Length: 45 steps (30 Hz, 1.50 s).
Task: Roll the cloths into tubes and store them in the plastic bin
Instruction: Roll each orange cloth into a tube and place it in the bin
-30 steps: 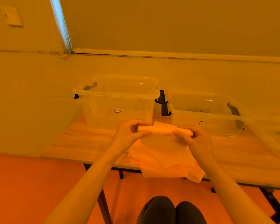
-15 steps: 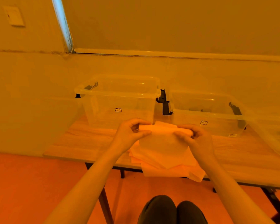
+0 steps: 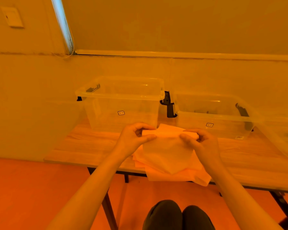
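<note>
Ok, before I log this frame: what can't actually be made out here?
All in the head view:
- Labels on the left bin and right bin: too small to read.
- A third container at right: cut off by the frame edge.
- How many cloths are in the pile: the held cloth covers it.
- Cloth colours: hidden by the orange light.

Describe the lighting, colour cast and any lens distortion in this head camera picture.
Head view: a strong orange-yellow cast tints everything, so the cloth and table show no true colour; a pale blue-white strip of light stands upper left; faint highlights run along the clear bin rim; the wide lens bows the wall ledge slightly; the hands stay fairly sharp.
</note>
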### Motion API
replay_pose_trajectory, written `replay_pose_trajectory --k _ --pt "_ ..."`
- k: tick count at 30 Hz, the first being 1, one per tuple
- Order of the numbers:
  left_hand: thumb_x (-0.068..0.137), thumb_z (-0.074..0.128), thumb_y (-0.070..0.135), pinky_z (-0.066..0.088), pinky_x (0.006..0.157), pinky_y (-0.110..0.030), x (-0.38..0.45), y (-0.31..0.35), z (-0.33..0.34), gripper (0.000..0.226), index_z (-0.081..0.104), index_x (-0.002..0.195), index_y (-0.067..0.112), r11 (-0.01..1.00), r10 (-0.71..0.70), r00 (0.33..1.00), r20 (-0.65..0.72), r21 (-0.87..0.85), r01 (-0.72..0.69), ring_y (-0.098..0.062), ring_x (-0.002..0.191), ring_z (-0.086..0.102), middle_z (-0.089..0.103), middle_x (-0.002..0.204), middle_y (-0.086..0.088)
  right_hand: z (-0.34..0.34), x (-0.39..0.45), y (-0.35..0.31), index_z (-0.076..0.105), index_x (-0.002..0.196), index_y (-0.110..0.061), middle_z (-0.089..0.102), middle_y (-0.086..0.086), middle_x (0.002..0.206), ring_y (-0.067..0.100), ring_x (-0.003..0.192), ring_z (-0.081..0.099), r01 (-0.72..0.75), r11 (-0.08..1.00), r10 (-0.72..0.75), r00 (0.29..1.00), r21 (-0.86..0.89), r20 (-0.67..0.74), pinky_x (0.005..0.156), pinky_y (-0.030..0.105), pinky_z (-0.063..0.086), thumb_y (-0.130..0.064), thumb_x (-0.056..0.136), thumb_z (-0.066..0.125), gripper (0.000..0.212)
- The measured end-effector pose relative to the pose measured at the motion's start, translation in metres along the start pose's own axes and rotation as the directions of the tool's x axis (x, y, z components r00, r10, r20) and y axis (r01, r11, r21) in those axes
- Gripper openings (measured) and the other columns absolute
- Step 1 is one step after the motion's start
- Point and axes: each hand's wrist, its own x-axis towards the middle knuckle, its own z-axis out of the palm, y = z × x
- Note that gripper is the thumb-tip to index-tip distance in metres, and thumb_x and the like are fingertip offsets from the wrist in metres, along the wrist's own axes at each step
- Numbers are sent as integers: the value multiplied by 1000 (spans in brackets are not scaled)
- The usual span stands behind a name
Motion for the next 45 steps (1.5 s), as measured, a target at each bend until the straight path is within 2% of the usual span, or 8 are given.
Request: replay_pose_trajectory --k 4,8,15,21,26,30,36,45 --pt "79 71 10 53 72 -15 2 -1 0 21 67 90 28 1000 -6 1000 1 24 6 5 84 62 65 93 12 -1 0 2 69 92 -27 65 -13 95 -9 82 59 11 1000 -11 1000 -3 14 64 14 52 -17 78 74 18" --pt "83 67 14 51 66 -12 2 0 2 13 67 87 26 999 -30 999 -40 29 31 9 75 61 64 88 12 -2 0 3 67 91 -32 65 -13 99 1 91 61 27 999 -28 998 18 48 72 25 55 -9 75 76 29" --pt "75 74 6 53 74 -17 3 -4 3 27 67 90 28 1000 5 1000 0 2 -5 -3 92 62 66 97 9 -3 0 4 70 96 -26 66 -11 92 3 84 61 -17 1000 17 1000 -23 25 61 18 53 -22 80 72 16" --pt "80 71 13 53 70 -17 4 -3 4 20 65 86 31 999 -22 1000 -17 45 22 -2 86 61 64 92 12 -5 1 2 66 99 -25 66 -11 101 -5 90 62 11 997 -16 998 75 63 72 17 54 -3 75 74 33" --pt "79 71 13 54 76 -21 4 -3 6 22 66 89 32 998 -18 1000 -12 57 18 -6 93 61 65 98 10 -5 0 1 68 95 -18 63 -14 93 -15 78 59 28 999 -29 999 38 16 62 9 50 -9 77 74 22" --pt "77 73 7 53 76 -18 5 -4 7 28 65 92 29 998 -7 1000 17 61 6 -4 94 60 63 99 10 -9 0 5 71 87 -23 68 -10 92 -10 79 62 16 997 -15 1000 76 -17 63 15 53 -10 78 73 16" --pt "84 68 18 49 67 -9 7 -7 9 13 67 86 30 994 -33 998 -45 98 37 7 81 59 65 91 13 -10 -1 7 68 100 -20 66 -9 105 -2 93 64 20 996 -26 998 92 64 70 15 54 -2 74 74 32" --pt "77 73 9 51 72 -12 4 -4 8 22 68 93 23 999 -5 1000 17 42 4 8 85 60 65 97 8 -8 0 8 70 80 -20 67 -9 84 -7 74 61 6 1000 -6 1000 27 -5 60 15 52 -17 81 71 4"
